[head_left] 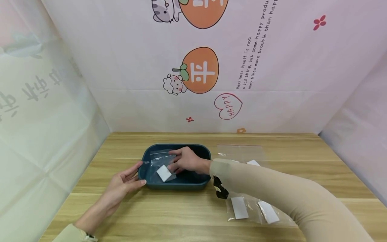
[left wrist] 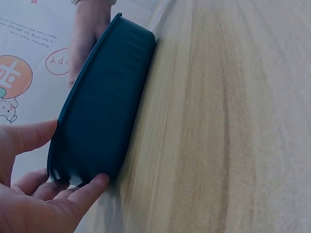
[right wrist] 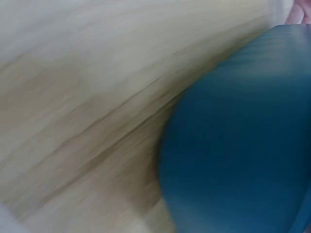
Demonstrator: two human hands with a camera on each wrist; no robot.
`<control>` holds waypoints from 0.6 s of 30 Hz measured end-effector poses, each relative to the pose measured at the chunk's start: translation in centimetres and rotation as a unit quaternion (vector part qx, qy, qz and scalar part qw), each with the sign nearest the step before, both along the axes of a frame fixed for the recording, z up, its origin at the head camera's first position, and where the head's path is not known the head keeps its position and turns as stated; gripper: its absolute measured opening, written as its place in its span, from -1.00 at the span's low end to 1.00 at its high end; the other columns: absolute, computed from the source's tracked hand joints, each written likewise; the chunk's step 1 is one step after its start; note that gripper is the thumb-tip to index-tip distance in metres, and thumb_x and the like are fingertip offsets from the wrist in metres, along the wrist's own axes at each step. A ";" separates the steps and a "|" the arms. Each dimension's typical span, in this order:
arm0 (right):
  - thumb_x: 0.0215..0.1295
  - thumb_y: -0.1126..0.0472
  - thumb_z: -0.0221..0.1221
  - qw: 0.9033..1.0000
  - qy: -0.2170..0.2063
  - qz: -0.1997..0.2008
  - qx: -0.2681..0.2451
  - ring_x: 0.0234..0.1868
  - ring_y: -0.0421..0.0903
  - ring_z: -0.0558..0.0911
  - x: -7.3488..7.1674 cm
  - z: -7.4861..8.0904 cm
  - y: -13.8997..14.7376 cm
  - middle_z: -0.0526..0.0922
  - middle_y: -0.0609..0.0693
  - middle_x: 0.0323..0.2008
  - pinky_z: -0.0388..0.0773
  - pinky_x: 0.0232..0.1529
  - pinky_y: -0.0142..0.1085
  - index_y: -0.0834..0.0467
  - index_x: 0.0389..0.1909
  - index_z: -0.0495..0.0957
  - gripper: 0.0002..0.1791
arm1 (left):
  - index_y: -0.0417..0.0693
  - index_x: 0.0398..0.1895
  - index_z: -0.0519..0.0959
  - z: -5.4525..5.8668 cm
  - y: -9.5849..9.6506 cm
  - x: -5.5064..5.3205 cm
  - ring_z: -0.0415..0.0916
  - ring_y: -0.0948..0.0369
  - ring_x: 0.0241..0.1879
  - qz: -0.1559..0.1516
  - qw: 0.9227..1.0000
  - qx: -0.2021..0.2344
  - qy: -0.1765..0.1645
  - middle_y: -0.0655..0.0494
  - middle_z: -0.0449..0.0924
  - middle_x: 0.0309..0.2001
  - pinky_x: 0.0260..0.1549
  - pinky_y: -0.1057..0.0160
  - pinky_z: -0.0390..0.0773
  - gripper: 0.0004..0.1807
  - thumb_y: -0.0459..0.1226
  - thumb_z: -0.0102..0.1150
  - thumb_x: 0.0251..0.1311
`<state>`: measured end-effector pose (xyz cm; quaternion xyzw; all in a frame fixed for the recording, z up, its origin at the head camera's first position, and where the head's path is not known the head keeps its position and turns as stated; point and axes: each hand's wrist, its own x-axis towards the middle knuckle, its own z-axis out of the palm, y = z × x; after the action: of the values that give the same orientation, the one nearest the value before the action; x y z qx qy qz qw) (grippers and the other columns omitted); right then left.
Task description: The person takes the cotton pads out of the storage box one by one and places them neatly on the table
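Note:
A dark blue plastic bin (head_left: 178, 187) stands on the table. My left hand (head_left: 122, 183) holds its left end, thumb by the front corner and fingers against the end wall. The left wrist view shows the left hand (left wrist: 53, 194) against the bin's outer wall (left wrist: 97, 102). Inside the bin lies a clear zip bag (head_left: 157, 163) with a white square piece (head_left: 164, 173) in it. My right hand (head_left: 187, 159) reaches in over the right side, index finger and thumb spread apart at the bag's edge. In the right wrist view the bin's wall (right wrist: 233, 136) hides most of that hand.
More clear bags with white pieces lie right of the bin, partly under the right forearm: a front white piece (head_left: 239, 207), another piece (head_left: 268, 211) and a rear bag (head_left: 239, 151). A printed cloth (head_left: 136, 107) hangs behind the wooden table (head_left: 187, 215).

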<state>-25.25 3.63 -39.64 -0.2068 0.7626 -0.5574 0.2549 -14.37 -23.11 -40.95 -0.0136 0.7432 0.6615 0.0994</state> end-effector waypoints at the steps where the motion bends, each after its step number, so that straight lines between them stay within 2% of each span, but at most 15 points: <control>1: 0.38 0.40 0.36 1.000 -0.015 0.002 -0.005 -0.12 -0.03 0.78 0.0 0.0 -0.2 0.73 0.26 0.11 0.78 -0.15 -0.15 0.36 0.51 0.35 -0.28 | -0.15 0.67 0.16 0.0 0.0 0.0 0.03 -0.17 0.58 -0.001 1.000 0.000 0.000 -0.03 0.05 0.65 0.33 0.17 0.37 -0.11 -0.35 0.40 0.34; 6: 0.37 0.39 0.38 0.999 -0.049 0.002 0.018 -0.37 -0.14 0.74 0.0 -0.3 -0.9 0.80 0.13 -0.05 0.72 -0.35 -0.33 0.32 0.50 0.39 -0.29 | -0.14 0.66 0.17 -0.1 0.1 0.0 0.04 -0.17 0.58 -0.005 1.000 0.001 0.001 -0.05 0.05 0.65 0.32 0.17 0.39 -0.11 -0.35 0.39 0.34; 8: 0.34 0.40 0.40 0.998 -0.048 -0.003 0.032 -0.42 -0.17 0.72 0.0 -0.4 -1.0 0.79 0.11 -0.01 0.69 -0.39 -0.37 0.31 0.47 0.43 -0.31 | -0.14 0.67 0.16 -0.1 0.1 0.1 0.04 -0.17 0.58 -0.006 1.000 0.002 0.001 -0.07 0.04 0.65 0.31 0.17 0.39 -0.11 -0.35 0.40 0.34; 11: 0.32 0.40 0.42 0.999 -0.027 -0.007 0.042 -0.43 -0.18 0.71 0.1 -0.2 -0.8 0.73 0.10 0.14 0.67 -0.42 -0.39 0.31 0.43 0.49 -0.34 | -0.14 0.67 0.16 0.0 0.1 0.1 0.03 -0.18 0.58 -0.008 1.000 0.003 0.004 -0.07 0.03 0.65 0.31 0.18 0.40 -0.10 -0.34 0.40 0.34; 14: 0.34 0.37 0.41 0.999 -0.001 0.010 0.042 -0.45 -0.17 0.70 0.1 0.5 -0.4 0.73 0.17 0.13 0.63 -0.44 -0.39 0.35 0.43 0.47 -0.35 | -0.13 0.67 0.16 0.0 0.0 0.0 0.03 -0.18 0.58 -0.008 1.000 0.001 0.006 -0.08 0.02 0.66 0.31 0.20 0.41 -0.09 -0.33 0.41 0.33; 18: 0.37 0.36 0.39 0.999 0.006 0.034 0.040 -0.45 -0.17 0.66 -0.2 1.6 0.3 0.62 0.20 0.30 0.55 -0.46 -0.40 0.37 0.41 0.48 -0.38 | -0.13 0.67 0.15 -0.1 -0.1 0.0 0.02 -0.18 0.58 -0.010 1.000 0.002 0.006 -0.07 0.02 0.66 0.30 0.23 0.41 -0.09 -0.33 0.41 0.34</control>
<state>-25.40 3.92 -38.04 -0.2252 0.7785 -0.5159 0.2775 -14.35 -23.18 -41.01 -0.0021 0.7428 0.6618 0.1012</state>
